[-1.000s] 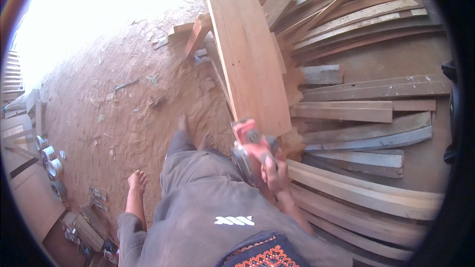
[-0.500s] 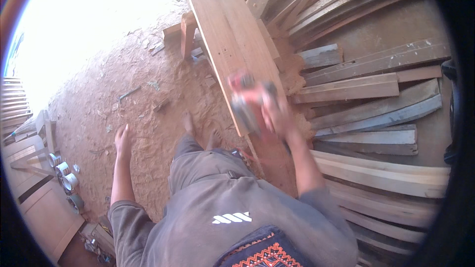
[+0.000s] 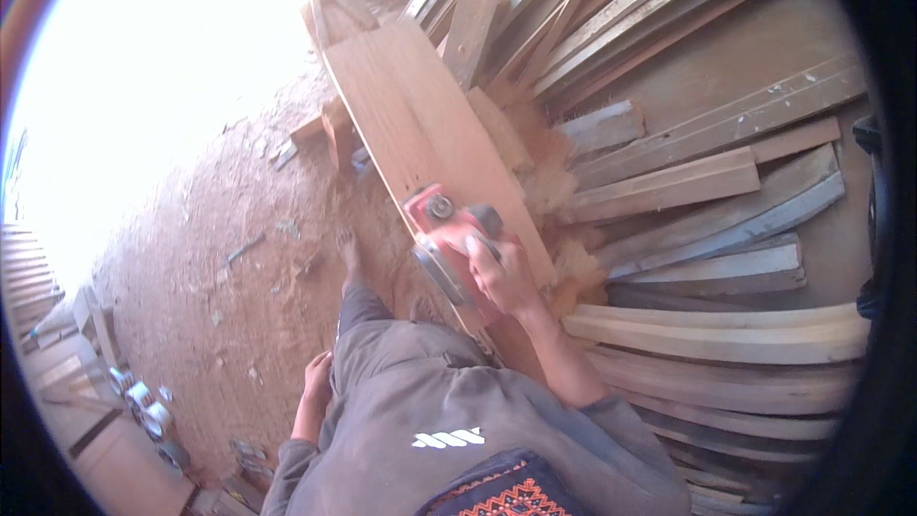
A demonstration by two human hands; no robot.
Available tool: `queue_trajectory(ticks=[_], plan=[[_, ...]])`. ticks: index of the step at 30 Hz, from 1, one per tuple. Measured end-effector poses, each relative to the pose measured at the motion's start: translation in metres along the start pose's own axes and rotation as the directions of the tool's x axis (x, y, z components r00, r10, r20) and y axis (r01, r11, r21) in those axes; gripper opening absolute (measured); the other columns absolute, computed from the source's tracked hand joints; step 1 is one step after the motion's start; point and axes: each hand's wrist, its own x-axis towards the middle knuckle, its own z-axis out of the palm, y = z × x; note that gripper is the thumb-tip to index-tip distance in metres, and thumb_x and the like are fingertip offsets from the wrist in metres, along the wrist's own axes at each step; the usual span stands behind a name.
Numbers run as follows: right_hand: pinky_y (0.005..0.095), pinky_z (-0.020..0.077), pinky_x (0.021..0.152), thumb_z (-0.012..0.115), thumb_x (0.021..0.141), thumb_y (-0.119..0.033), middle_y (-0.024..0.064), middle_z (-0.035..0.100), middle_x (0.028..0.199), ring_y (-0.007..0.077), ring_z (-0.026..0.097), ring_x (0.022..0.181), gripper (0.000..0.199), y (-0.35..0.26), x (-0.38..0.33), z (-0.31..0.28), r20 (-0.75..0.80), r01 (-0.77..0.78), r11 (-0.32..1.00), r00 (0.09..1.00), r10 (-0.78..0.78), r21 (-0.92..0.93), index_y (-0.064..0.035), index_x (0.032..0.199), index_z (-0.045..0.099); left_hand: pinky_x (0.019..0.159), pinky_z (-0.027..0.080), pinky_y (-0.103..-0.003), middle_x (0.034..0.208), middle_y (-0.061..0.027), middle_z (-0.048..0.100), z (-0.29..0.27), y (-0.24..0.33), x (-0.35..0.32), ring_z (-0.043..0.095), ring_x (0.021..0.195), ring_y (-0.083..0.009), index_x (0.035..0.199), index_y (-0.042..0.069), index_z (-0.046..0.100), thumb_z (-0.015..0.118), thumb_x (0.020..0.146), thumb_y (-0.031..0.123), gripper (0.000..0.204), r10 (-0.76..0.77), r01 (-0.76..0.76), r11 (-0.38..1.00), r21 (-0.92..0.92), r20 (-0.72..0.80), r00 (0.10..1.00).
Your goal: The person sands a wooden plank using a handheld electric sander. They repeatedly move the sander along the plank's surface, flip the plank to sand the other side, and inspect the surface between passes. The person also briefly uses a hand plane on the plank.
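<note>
Fingers of the right hand (image 3: 499, 277) are wrapping tightly over the top of the red electric planer (image 3: 451, 234), the grip closing on its handle so the tool's body is lying just ahead of and under the knuckles, sole flat against the long reddish plank (image 3: 420, 124). Over the last second the planer is travelling up the board away from the person's body: earlier it was sitting low, close to the lap, and now it is riding further along, with the forearm stretching out behind it. By my reading that means a planing pass is in progress, with the far stretch of the plank ahead of the tool not yet covered. The left hand (image 3: 316, 380) is hanging apart from the work, low beside the grey-trousered thigh, fingers loose and holding nothing, having dropped back from its more outstretched position. Pale shavings (image 3: 559, 182) are piling against the plank's right edge, beside the stacked curved boards (image 3: 726, 229), while bare reddish ground (image 3: 239, 258) is spreading to the left.
</note>
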Motion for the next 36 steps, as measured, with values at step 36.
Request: queue_trajectory(ticks=[36], plan=[[0.0263,0.0380,0.045,0.053,0.107,-0.041,-0.0031,0.054,0.059,0.0064,0.051,0.050,0.049,-0.027,-0.017,0.012,0.105,-0.192,0.981,0.976,0.190,0.012,-0.0059,0.074,0.062,0.085,0.056,-0.037,0.120,-0.0131,0.071,0.012,0.089,0.058,0.069,0.104,-0.0233,0.137,0.000,0.059,0.066,0.102,0.026,0.044,-0.059,0.056,0.996,-0.076,-0.039,0.997]])
